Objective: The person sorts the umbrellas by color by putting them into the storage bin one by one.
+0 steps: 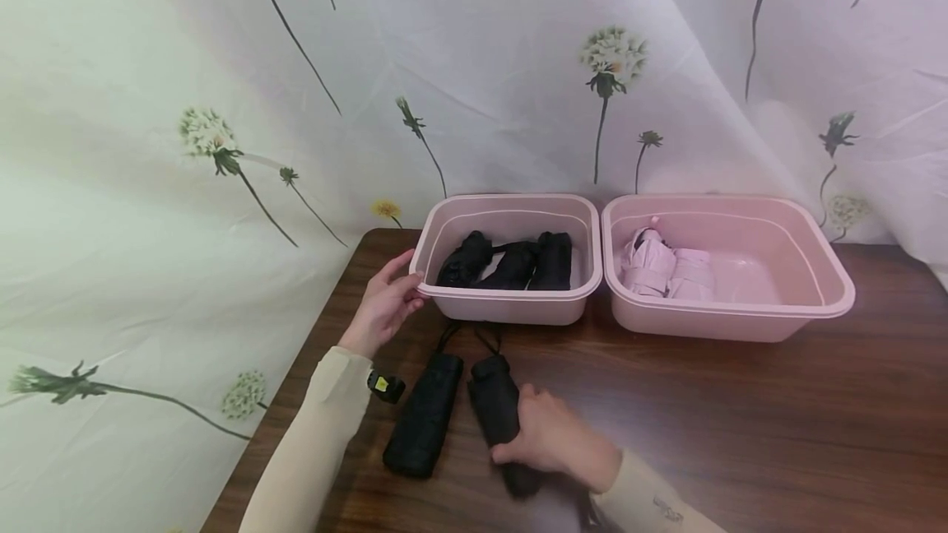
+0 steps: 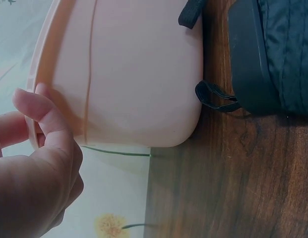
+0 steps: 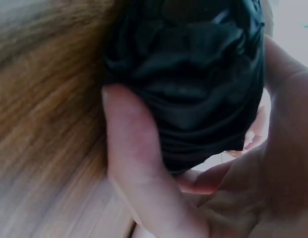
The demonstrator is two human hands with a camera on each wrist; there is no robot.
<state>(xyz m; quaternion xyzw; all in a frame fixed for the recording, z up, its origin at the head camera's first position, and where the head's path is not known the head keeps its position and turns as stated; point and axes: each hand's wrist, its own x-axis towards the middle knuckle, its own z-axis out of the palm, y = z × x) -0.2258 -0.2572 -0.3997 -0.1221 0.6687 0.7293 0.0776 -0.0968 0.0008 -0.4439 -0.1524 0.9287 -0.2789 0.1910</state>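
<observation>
hands: right hand (image 1: 554, 434) round black umbrella (image 1: 494, 403), left hand (image 1: 385, 305) round pink bin rim (image 1: 511, 294), sleeve lettering (image 1: 668, 509) unreadable

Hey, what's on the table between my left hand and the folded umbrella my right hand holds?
Another black folded umbrella lies on the wooden table between your left hand and the held umbrella; the head view shows it.

The left hand (image 2: 39, 183) pinches the rim of a pink bin (image 2: 139, 69) near the wooden table (image 2: 233, 183)'s edge. Beside its base lies a dark umbrella (image 2: 277, 64), loop (image 2: 215, 106) toward the bin; a second strap (image 2: 192, 14) shows farther from that edge. Past it, cloth (image 2: 119, 178) bears a yellow flower (image 2: 111, 225).
</observation>
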